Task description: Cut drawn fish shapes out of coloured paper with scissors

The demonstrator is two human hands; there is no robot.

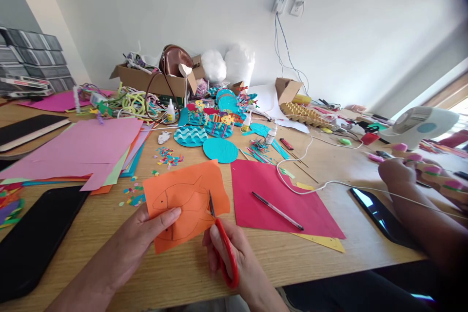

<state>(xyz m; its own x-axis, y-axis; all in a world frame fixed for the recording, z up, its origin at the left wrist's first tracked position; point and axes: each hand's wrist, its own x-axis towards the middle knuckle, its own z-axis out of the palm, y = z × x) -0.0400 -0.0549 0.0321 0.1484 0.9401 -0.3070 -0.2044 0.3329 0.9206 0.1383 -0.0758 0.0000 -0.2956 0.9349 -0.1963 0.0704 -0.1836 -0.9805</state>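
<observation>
My left hand point(146, 229) pinches the lower left part of an orange paper sheet point(185, 200) with a fish outline drawn on it. My right hand point(234, 253) grips red-handled scissors point(223, 241), whose blades are cutting into the sheet's right side. Both hands hover just above the wooden table point(321, 263) near its front edge.
A red sheet point(285, 200) with a pen point(277, 210) lies to the right. Pink paper stack point(80, 148) and a black mat point(32, 239) sit left. Teal paper crafts point(204, 131), glue bottles and cardboard boxes point(153, 80) lie behind. Another person's hand point(398, 173) and a phone point(380, 214) are at right.
</observation>
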